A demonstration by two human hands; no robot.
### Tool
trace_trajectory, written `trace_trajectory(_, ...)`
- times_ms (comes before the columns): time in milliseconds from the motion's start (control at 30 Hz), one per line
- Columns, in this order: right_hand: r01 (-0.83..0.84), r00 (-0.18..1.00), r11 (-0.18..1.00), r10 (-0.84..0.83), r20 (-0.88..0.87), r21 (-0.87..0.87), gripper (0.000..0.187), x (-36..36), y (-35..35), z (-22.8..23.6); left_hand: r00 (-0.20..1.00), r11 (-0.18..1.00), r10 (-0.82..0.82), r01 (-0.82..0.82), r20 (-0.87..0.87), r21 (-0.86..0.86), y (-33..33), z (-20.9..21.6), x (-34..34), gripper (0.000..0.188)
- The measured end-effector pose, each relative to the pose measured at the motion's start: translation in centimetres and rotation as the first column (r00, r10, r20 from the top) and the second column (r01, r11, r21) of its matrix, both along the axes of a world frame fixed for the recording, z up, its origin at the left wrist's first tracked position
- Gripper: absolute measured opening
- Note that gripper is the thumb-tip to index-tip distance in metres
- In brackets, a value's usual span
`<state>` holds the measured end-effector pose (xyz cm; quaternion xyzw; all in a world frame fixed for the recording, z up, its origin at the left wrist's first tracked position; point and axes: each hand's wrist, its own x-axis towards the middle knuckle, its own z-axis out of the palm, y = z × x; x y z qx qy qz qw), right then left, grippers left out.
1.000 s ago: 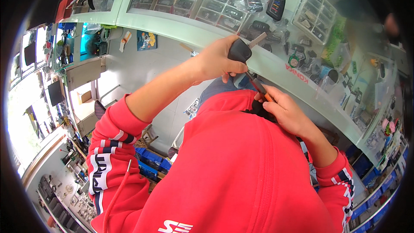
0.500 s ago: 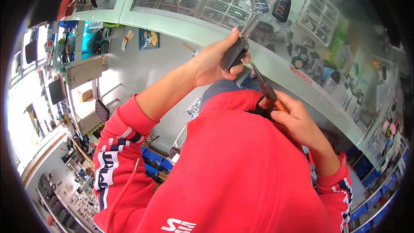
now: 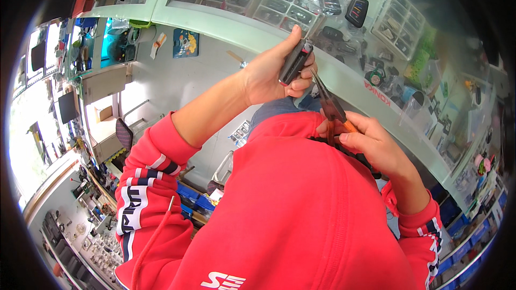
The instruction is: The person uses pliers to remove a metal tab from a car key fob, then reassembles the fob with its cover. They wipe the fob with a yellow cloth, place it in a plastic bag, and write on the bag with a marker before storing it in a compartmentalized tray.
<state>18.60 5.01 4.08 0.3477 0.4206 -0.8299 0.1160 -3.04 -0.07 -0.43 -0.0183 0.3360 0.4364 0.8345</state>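
Black key fob [image 3: 295, 62] sits clamped in the left hand [image 3: 274, 70], thumb on the near side, fingers wrapped over the far edge. Fob's long axis runs diagonal, lower-left to upper-right, with a metal blade or shank poking out the top end toward the glass counter [image 3: 344, 83].

Right hand [image 3: 376, 142] is closed round the orange grips of needle-nose pliers [image 3: 329, 104]. Plier axis slopes up-left from that hand, tips ending right at the lower edge of the fob, under the left fingers. Whether the tips actually bite on anything there I can't tell (fingers hide the contact point).

Key relation: fob lies up and to the left of the right hand, straight along the plier axis. Left hand is the one on the fob; right hand reaches it only through the tool.

Pose:
- left forearm bare, red sleeve [image 3: 156, 166] pushed up, arm raised from lower left, wrist bent so the fob faces the person
- right wrist lower and closer to the body, cuff at the wrist, hand held just over the red hoodie front

Both hands are held up over the counter edge, not resting on it. Under the glass: more black key fobs [image 3: 357, 12] in clear bags, plus compartment trays [image 3: 400, 24] of small parts. Workshop floor and shelving far below left.
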Motion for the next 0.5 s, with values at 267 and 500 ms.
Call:
trace_trajectory(267, 0.055, 0.994, 0.998, -0.051, -0.099, 0.039, 0.03, 0.0, -0.7, 0.5, 0.998, 0.999, -0.017, 0.013, 0.066, 0.049, 0.4, 0.2, 0.1, 0.055)
trace_trajectory(500, -0.014, 1.0, 0.992, 0.017, -0.022, 0.127, 0.035, 0.0, -0.4, 0.5, 0.908, 0.995, -0.062, 0.089, -0.415, 0.047, 0.2, 1.0, 0.7, 0.054)
